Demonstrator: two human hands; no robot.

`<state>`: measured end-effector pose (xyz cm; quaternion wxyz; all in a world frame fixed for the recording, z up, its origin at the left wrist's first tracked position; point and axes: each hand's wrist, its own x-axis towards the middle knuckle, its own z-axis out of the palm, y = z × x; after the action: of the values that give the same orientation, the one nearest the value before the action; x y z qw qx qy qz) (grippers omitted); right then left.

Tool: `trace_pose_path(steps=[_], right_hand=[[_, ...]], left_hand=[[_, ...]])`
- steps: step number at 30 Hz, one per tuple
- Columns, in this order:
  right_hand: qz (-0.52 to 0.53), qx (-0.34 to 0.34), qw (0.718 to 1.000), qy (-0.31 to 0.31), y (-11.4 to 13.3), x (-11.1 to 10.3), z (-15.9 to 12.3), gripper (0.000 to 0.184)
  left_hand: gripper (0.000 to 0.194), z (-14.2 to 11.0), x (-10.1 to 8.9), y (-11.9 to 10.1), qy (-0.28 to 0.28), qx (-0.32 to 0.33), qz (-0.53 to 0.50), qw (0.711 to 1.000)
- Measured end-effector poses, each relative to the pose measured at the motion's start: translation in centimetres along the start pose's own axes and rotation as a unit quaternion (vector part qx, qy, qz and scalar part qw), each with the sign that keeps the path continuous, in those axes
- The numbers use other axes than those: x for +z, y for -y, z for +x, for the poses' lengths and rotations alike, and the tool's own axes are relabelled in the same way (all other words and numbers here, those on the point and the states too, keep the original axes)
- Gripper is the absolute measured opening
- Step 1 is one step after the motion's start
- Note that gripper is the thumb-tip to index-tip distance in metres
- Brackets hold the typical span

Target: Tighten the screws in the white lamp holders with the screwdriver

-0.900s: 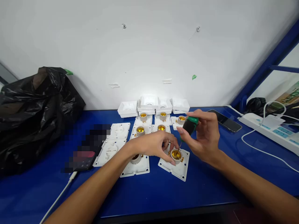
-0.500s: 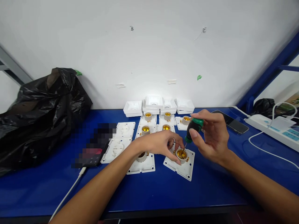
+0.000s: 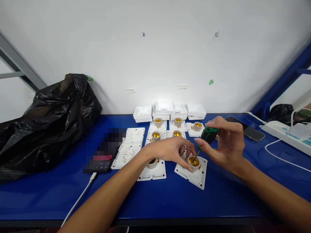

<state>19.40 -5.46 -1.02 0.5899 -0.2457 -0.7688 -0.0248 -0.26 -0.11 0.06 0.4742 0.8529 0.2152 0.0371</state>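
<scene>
My right hand (image 3: pixel 225 142) grips a green and black screwdriver (image 3: pixel 208 136) between thumb and fingers, tilted. Its shaft reaches down into the brass-lined lamp socket (image 3: pixel 193 161), where the tip is hidden. Thumb and fingers of my left hand (image 3: pixel 173 150) are closed around that socket from the left side. The socket sits on a square white plate (image 3: pixel 191 179), which lies askew on the blue table. Behind and left of it, similar plates carry sockets, such as this brass-lined socket (image 3: pixel 155 135); another socket (image 3: pixel 152 163) is partly covered by my left forearm.
White box covers (image 3: pixel 163 106) are stacked against the wall. Two bare white plates (image 3: pixel 125 157) lie left of the sockets, beside a phone (image 3: pixel 102 165) on a white cable. A black plastic bag (image 3: pixel 58 119) fills the left. At right are another phone (image 3: pixel 252 132) and a power strip (image 3: pixel 279 131).
The whole scene has shifted slightly right as my head view moved. In my right hand the screwdriver has turned a little, with the fingers changing position; my left hand keeps its hold.
</scene>
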Motion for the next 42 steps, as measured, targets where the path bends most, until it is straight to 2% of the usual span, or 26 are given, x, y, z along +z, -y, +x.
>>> trace_pose_path(steps=[3,7,12,16,21,25,29,34,38,42], right_hand=[[0.017,0.000,1.000,0.018,-0.03,-0.01,0.12,0.055],[-0.026,-0.016,0.999,-0.012,-0.01,0.02,0.13,0.065],[0.004,-0.004,1.000,-0.004,-0.06,0.06,0.02,0.051],[-0.017,0.000,1.000,-0.016,-0.08,0.07,0.03,0.056],[-0.003,-0.002,1.000,0.026,-0.22,-0.02,0.03,0.052],[-0.015,0.001,1.000,0.005,-0.27,-0.05,0.06,0.060],[0.007,-0.002,1.000,0.018,-0.17,-0.03,0.08,0.051],[-0.018,0.026,0.999,-0.018,0.02,0.07,0.05,0.053],[0.017,0.023,1.000,0.000,0.09,0.10,0.11,0.047],[-0.004,0.034,0.999,-0.023,0.03,0.07,0.04,0.054]], left_hand=[[0.046,-0.07,-0.04,-0.10,0.003,-0.003,0.005,1.000],[0.044,-0.13,-0.04,-0.20,0.003,0.001,-0.009,1.000],[0.043,0.03,0.01,-0.02,0.003,-0.004,0.000,1.000],[0.047,0.09,0.05,0.17,-0.006,-0.012,0.003,1.000],[0.052,0.07,0.01,0.13,-0.005,-0.025,0.010,1.000],[0.052,0.09,0.02,0.09,-0.008,-0.017,0.007,1.000],[0.053,0.08,0.07,0.13,-0.010,-0.023,0.010,1.000],[0.050,0.12,0.12,0.21,-0.016,-0.017,0.008,1.000],[0.050,0.13,0.07,0.16,-0.009,-0.016,0.005,1.000],[0.049,0.07,-0.04,0.17,-0.006,-0.021,0.003,1.000]])
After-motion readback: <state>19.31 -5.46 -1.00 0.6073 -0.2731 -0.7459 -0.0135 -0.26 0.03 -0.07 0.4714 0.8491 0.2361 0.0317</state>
